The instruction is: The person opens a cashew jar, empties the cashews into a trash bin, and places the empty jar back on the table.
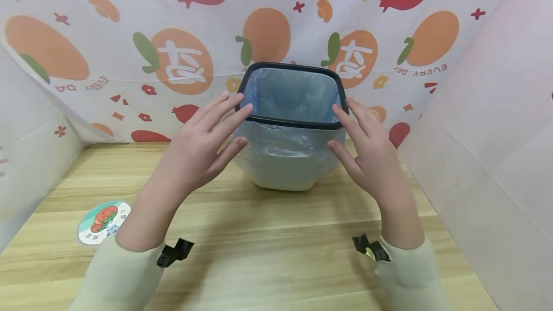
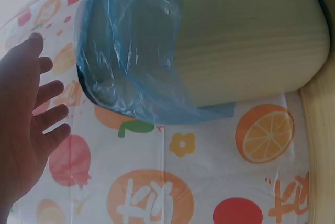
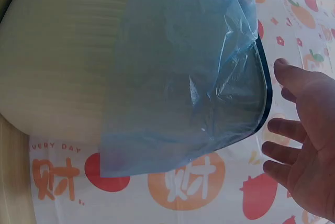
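Both hands, left (image 1: 196,150) and right (image 1: 367,155), flank the bin (image 1: 290,157), fingers straight.

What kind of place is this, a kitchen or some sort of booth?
Probably a small staged booth, not a kitchen: a wooden tabletop walled in by fruit-printed plastic sheeting, with only a lined waste bin and a round sticker on it.

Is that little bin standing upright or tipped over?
Upright. The bin stands on its base on the wooden table, its black rim on top, facing up, blue bag lining it.
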Demonstrator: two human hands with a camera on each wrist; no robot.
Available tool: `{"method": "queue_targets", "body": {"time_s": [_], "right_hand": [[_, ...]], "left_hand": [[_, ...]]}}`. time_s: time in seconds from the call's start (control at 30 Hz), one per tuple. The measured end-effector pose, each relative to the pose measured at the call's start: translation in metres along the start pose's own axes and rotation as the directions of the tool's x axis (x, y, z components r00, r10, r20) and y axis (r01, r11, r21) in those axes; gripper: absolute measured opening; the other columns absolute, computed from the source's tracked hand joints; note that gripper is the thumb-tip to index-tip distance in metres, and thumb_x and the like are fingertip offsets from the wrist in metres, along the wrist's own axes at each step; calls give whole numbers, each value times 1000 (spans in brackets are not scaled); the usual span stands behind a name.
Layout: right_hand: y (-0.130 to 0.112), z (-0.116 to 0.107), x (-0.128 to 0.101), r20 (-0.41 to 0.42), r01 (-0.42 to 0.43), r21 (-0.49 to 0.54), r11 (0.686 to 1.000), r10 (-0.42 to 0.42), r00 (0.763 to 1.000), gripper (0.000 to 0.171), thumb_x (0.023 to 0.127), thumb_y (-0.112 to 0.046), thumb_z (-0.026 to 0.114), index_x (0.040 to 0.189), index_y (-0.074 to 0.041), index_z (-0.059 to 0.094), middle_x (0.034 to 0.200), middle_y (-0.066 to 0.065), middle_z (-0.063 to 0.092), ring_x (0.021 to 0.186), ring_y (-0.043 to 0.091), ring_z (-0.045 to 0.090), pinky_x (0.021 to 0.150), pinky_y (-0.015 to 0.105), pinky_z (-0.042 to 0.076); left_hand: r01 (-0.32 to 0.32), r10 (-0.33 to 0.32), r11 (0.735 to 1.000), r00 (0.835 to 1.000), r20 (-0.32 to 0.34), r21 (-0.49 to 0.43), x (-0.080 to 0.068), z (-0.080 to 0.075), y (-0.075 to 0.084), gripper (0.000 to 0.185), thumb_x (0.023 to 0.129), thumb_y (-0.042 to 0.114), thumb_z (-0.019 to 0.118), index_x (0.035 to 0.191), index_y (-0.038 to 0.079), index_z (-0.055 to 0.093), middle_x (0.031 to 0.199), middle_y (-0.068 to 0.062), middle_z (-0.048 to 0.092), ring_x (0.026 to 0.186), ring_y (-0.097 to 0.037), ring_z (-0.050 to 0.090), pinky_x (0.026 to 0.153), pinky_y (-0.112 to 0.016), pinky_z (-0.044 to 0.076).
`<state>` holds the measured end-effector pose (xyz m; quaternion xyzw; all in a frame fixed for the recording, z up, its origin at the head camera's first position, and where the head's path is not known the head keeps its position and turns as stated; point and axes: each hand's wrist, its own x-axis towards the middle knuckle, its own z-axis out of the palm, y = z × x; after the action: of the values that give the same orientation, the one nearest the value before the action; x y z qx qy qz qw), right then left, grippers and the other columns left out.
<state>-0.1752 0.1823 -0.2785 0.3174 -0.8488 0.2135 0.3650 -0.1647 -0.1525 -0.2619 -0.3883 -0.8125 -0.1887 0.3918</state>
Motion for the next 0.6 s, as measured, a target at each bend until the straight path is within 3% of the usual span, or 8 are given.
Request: {"method": "queue_targets", "body": {"time_s": [0.2, 0.6], "right_hand": [[0, 6, 6, 22, -3, -8, 1000, 3, 1000, 57, 92, -23, 72, 145, -18, 54, 153, 14, 45, 145, 34, 37, 114, 53, 35], [1, 16, 13, 30, -2, 13, 1000, 2, 1000, 49, 90, -17, 74, 138, -16, 62, 146, 16, 53, 142, 38, 41, 115, 51, 34]], "left_hand": [[-19, 19, 999, 1000, 3, -26, 11, 10, -6, 47, 93, 13, 69, 139, 10, 60, 143, -14, 56, 140, -34, 45, 112, -49, 40], [-39, 47, 994, 996, 79, -97, 15, 24, -21, 52, 90, 12, 74, 140, 11, 59, 141, -12, 59, 141, -31, 45, 115, -49, 36]]}}
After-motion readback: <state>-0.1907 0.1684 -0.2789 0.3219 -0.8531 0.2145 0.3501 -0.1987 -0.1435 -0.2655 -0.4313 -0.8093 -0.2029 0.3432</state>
